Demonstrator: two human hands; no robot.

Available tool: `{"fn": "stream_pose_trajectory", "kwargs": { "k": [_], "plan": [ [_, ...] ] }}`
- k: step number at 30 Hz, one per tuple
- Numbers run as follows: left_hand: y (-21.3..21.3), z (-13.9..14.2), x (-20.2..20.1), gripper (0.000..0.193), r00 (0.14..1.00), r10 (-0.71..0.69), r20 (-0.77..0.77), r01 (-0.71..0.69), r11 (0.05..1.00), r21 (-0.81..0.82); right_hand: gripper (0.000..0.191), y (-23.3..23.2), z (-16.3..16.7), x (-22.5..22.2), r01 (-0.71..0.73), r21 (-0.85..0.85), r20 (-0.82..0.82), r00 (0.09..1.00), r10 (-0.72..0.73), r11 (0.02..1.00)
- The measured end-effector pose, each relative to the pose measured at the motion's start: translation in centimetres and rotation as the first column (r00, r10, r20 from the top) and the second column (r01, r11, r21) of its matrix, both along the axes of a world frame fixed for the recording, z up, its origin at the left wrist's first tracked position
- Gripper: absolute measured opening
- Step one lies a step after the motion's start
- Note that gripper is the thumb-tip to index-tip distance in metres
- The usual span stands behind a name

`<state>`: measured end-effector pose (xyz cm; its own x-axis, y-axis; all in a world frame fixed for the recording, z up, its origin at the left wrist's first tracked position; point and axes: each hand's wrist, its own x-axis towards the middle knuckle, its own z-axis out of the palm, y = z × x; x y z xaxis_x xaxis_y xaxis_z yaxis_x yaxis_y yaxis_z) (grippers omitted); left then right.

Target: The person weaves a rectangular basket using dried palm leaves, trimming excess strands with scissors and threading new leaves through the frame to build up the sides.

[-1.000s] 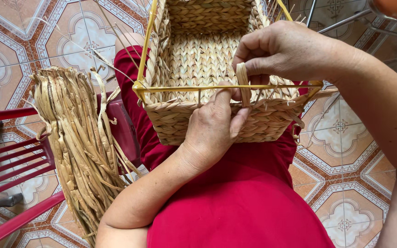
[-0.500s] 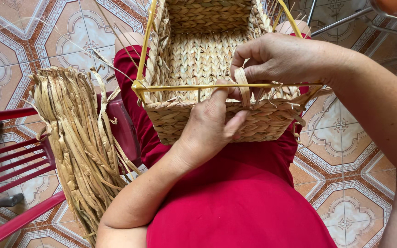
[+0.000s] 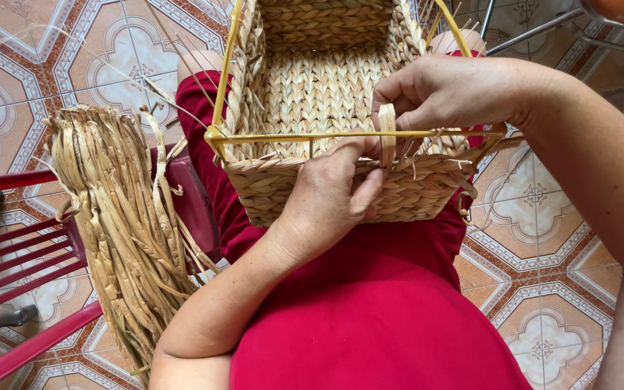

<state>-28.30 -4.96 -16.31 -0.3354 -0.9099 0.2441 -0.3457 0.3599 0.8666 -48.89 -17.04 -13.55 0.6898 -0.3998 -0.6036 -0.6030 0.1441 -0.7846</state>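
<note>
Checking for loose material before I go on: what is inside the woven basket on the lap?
Inside the rectangular woven straw basket only its plaited floor and walls show, nothing loose. The left hand and right hand, pinching a flat straw strand at the yellow wire rim, cover the near inner edge.
</note>
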Motion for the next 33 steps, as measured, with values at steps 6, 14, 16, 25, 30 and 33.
{"fn": "stream_pose_trajectory", "kwargs": {
  "k": [6, 14, 16, 25, 30, 33],
  "plan": [
    [-0.3, 0.9, 0.8, 0.036, 0.997, -0.068, -0.037, 0.075, 0.958, 0.278, 0.027, 0.4, 0.5, 0.8, 0.009, -0.02, -0.129, 0.992, -0.012, 1.0],
    [0.4, 0.2, 0.8, 0.028, 0.999, -0.023, -0.031, 0.028, 0.989, 0.145, 0.022, 0.5, 0.4, 0.7, -0.032, 0.081, 0.031, 0.999, 0.029, 0.996],
    [0.6, -0.2, 0.6, 0.026, 0.999, -0.027, -0.037, 0.027, 1.0, 0.003, 0.02, 0.7, 0.2, 0.5, -0.072, 0.013, -0.005, 0.997, 0.072, 0.997],
    [2.3, 0.1, -0.3, 0.016, 0.982, 0.125, 0.139, -0.066, 0.929, -0.365, 0.019, 0.1, -0.6, -0.4, -0.091, 0.012, 0.005, 0.996, 0.091, 0.996],
    [2.1, 0.0, -1.3, 0.015, 0.971, 0.19, 0.148, -0.106, 0.89, -0.443, 0.021, 0.2, -0.5, -0.3, -0.123, -0.091, 0.085, 0.988, 0.131, 0.988],
    [1.6, 0.6, -1.5, 0.013, 0.986, 0.129, 0.101, -0.07, 0.891, -0.448, 0.025, 0.3, 0.4, -1.3, -0.061, -0.119, -0.045, 0.997, 0.056, 0.991]
  ]
}}
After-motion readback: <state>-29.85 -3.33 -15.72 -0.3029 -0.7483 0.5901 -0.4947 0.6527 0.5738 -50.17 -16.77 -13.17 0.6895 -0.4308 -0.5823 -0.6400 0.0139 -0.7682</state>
